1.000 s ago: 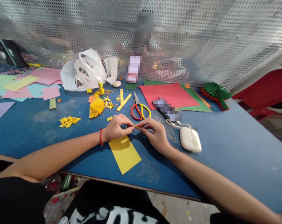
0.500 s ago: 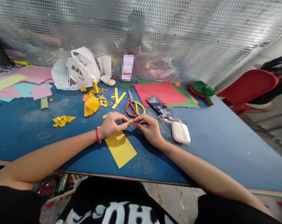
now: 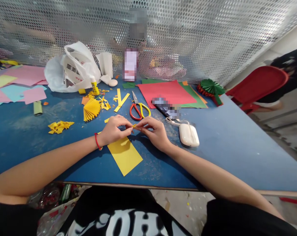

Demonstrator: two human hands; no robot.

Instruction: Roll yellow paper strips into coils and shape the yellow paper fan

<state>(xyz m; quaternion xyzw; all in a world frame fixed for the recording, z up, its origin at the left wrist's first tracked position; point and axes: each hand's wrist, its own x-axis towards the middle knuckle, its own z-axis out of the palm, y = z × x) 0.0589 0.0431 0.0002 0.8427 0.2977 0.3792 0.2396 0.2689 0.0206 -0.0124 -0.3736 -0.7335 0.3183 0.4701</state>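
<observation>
Head view, working across the blue bench (image 3: 28,150) from the left: pink, blue and yellow paper sheets (image 3: 20,89) lie at the far edge, with a white plastic bag (image 3: 73,68) and a glue stick (image 3: 94,88) beyond a small green tube (image 3: 37,108). Nearer sit a heap of yellow paper scraps (image 3: 59,127) and a pleated yellow paper fan (image 3: 91,109). The left hand (image 3: 112,130), a red string bracelet (image 3: 97,141) at its wrist, and the right hand (image 3: 154,132) meet above a yellow paper rectangle (image 3: 124,156), the left hand just overlapping its top edge. Both grips are closed, fingertips pinching a small folded yellow paper strip (image 3: 134,126) between them, held off the bench near its middle. Just beyond lie red-handled scissors (image 3: 139,111); to the right are a red paper sheet (image 3: 165,93), a white earbud case (image 3: 189,135) and a green paper rosette (image 3: 211,87).
</observation>
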